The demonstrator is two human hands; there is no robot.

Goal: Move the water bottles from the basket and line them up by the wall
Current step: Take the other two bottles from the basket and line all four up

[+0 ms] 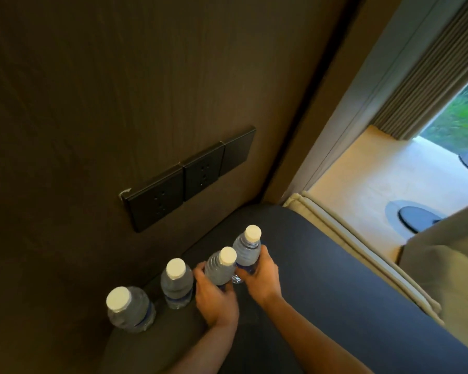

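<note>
Several clear water bottles with white caps stand in a row on a dark table top [335, 279] along the brown wall [92, 103]. The leftmost bottle [130, 309] and the second bottle [176, 283] stand free. My left hand [214, 298] grips the third bottle [220, 268] around its body. Just to its right, my right hand [260, 276] is wrapped around the fourth bottle [247, 249]. Both held bottles are upright, close to the wall. The basket is out of view.
A black strip of wall sockets [187, 176] sits above the bottles. To the right are a pale cushioned seat edge [362, 244], light floor [376, 171], a grey curtain [430, 85] and a window.
</note>
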